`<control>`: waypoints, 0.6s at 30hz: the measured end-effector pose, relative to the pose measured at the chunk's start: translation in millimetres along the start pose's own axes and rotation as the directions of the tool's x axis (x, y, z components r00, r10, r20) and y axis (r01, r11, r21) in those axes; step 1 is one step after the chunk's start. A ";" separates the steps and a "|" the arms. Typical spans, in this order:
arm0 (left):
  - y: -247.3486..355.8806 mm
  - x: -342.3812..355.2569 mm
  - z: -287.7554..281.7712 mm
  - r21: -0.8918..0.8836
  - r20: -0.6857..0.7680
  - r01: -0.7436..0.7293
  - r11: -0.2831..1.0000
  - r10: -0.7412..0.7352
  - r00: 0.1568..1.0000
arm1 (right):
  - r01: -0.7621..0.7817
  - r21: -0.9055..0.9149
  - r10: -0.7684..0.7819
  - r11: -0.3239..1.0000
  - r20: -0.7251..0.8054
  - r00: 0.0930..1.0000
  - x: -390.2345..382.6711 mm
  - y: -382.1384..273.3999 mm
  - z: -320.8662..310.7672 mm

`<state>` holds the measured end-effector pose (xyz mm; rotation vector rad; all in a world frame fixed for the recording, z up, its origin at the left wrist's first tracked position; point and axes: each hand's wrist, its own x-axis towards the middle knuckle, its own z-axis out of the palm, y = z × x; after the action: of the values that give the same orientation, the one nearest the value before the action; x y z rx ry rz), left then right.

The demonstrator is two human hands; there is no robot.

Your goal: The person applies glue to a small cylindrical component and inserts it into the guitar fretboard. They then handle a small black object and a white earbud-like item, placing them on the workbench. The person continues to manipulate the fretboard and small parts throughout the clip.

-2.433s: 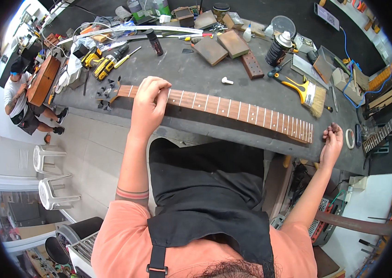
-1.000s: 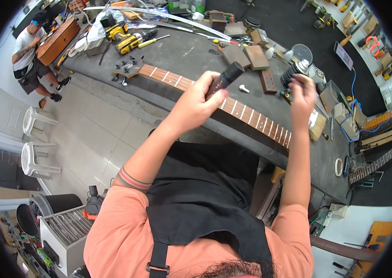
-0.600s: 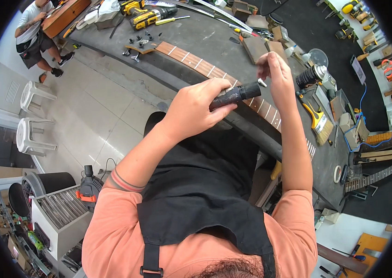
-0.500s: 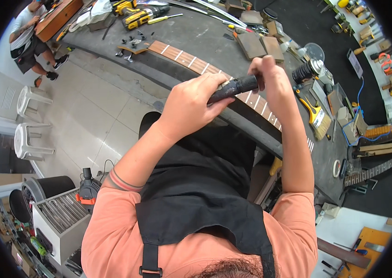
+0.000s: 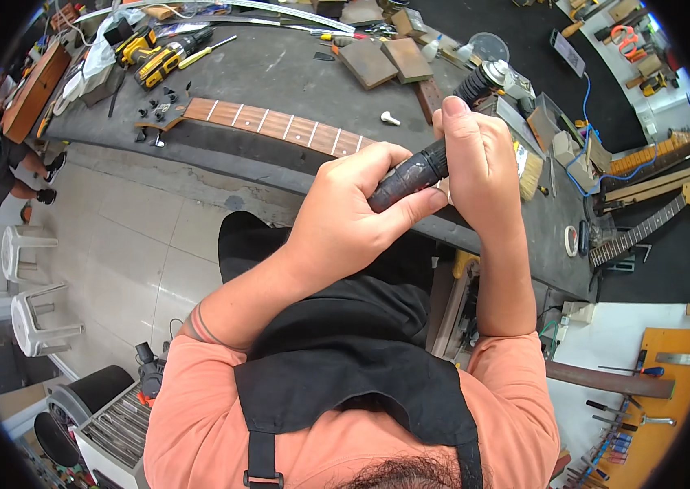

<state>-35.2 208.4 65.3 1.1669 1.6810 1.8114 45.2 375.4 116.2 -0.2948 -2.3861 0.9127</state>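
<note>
Both my hands are closed on a black cylinder [image 5: 406, 181] with a ribbed collar, perhaps a flashlight, held tilted above the bench edge. My left hand [image 5: 353, 204] wraps the lower body, thumb along its near side. Around the upper right end curls my right hand [image 5: 479, 159], thumb pointing up; that end is hidden. Just beyond and below lies a guitar neck [image 5: 276, 126] with a brown fretboard and pale frets, partly covered by my hands. Loose black tuning machines [image 5: 162, 106] sit by its left end. A small white piece [image 5: 391, 118] rests on the bench beyond the neck.
The dark workbench [image 5: 280, 69] carries a yellow-black drill [image 5: 170, 61], wooden blocks [image 5: 368, 63], a black spray can [image 5: 479, 81] and a brush [image 5: 531, 173]. Another guitar neck [image 5: 642, 232] stands at right. White stools [image 5: 39, 318] and a person [image 5: 7, 175] are at left.
My view has turned, shifting the bench leftward. My right hand has closed farther over the cylinder's ribbed end. The small white piece has come into sight on the bench.
</note>
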 end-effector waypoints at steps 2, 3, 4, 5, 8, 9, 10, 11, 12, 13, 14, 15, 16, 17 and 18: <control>-0.9 -1.0 1.5 -0.069 0.029 0.022 0.997 -0.020 0.999 | 0.012 0.000 -0.012 1.000 -0.012 1.000 -4.4 0.3 -1.5; -1.3 -1.1 2.0 -0.102 0.041 0.034 0.994 -0.030 0.999 | 0.013 0.002 -0.013 1.000 -0.020 1.000 -5.4 -0.9 -1.3; -2.5 -1.4 2.3 -0.135 0.045 0.027 0.990 -0.021 0.999 | 0.016 0.005 -0.016 1.000 -0.026 1.000 -5.6 -2.0 -0.9; -4.3 -1.9 2.7 -0.168 0.046 0.020 0.986 -0.013 0.999 | 0.071 0.015 -0.070 0.997 -0.028 0.997 -4.7 -2.6 -1.1; 1.3 -3.2 -4.3 -0.380 0.172 0.195 0.904 -0.138 0.975 | 0.181 0.069 -0.181 0.981 -0.010 0.983 -1.9 -4.1 0.0; 3.5 -3.8 -7.6 -0.456 0.242 0.286 0.843 -0.192 0.951 | 0.178 0.100 -0.180 0.979 0.011 0.984 -2.6 -4.3 1.2; 2.1 -4.5 -9.1 -0.499 0.267 0.310 0.809 -0.197 0.943 | 0.175 0.131 -0.180 0.976 0.031 0.983 -3.0 -4.5 2.1; -1.3 -4.9 -10.1 -0.539 0.292 0.335 0.773 -0.202 0.935 | 0.205 0.116 -0.211 0.972 0.044 0.977 -2.2 -4.2 2.3; -5.1 -5.3 -11.0 -0.578 0.317 0.359 0.733 -0.204 0.926 | 0.234 0.101 -0.240 0.967 0.056 0.969 -0.7 -3.4 2.2; -8.6 -7.1 -12.9 -0.663 0.416 0.445 0.602 -0.198 0.888 | 0.265 0.091 -0.272 0.960 0.072 0.960 1.4 -3.3 3.3; -12.9 -9.0 -15.0 -0.719 0.509 0.527 0.453 -0.172 0.843 | 0.329 0.116 -0.339 0.937 0.082 0.937 3.9 -2.5 5.2; -18.3 -10.7 -16.3 -0.743 0.594 0.602 0.292 -0.126 0.795 | 0.389 0.140 -0.403 0.910 0.089 0.911 6.6 -1.3 7.3; -25.8 -10.8 -17.6 -0.751 0.616 0.604 0.266 -0.050 0.786 | 0.453 0.166 -0.472 0.876 0.097 0.876 11.3 -1.8 9.0; -36.1 -12.1 -17.3 -0.754 0.635 0.612 0.239 0.026 0.772 | 0.515 0.172 -0.537 0.840 0.118 0.836 12.8 -3.1 10.7; -44.6 -12.8 -17.0 -0.755 0.649 0.620 0.212 0.102 0.754 | 0.573 0.180 -0.598 0.799 0.138 0.790 14.1 -5.0 12.6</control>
<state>-52.0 196.8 20.3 0.5906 0.1273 1.4863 26.3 370.3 117.8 0.5925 -2.3407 0.8034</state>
